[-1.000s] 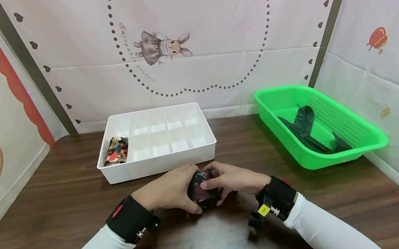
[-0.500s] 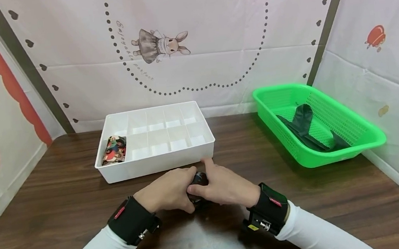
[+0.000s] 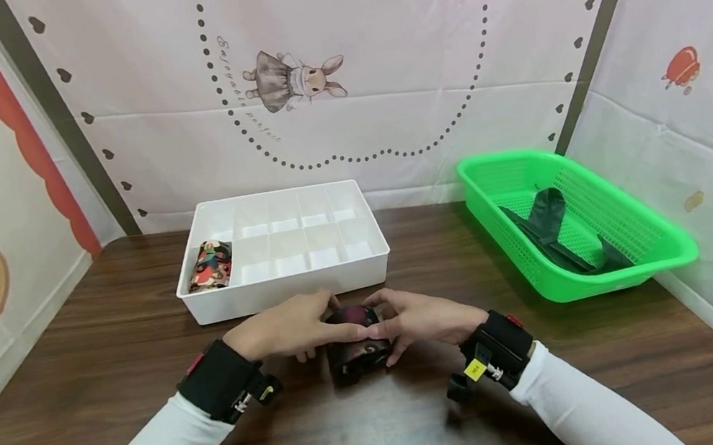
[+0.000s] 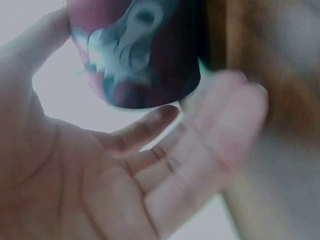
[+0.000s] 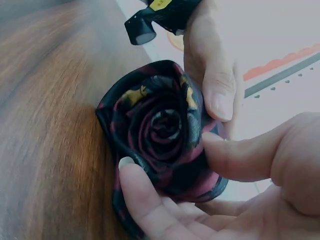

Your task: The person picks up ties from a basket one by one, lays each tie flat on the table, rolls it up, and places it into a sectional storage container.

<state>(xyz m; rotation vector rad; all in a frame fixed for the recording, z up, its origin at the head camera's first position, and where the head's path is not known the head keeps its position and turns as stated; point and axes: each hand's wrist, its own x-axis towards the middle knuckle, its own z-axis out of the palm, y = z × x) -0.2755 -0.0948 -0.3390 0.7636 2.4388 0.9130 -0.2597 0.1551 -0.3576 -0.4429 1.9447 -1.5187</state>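
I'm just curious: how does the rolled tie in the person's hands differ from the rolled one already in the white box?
The tie in the hands is dark, black with maroon; the tie in the box is brighter, with red and tan patches. The first rests on the table, held between the left hand and right hand; the second sits untouched in an end compartment of the white box. Both are rolled up.

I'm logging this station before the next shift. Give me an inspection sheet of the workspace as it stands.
Surface: dark brown wooden table, glossy.
Job's things: dark red-and-black patterned rolled tie, on the table between both hands; white plastic divided tray with a colourful rolled tie in its front-left compartment.
Clutter: green plastic mesh basket holding a dark green cloth.
Grippers: left hand and right hand both grip the roll.
Cables: nothing seen.
Surroundings: printed fabric backdrop with a rabbit.
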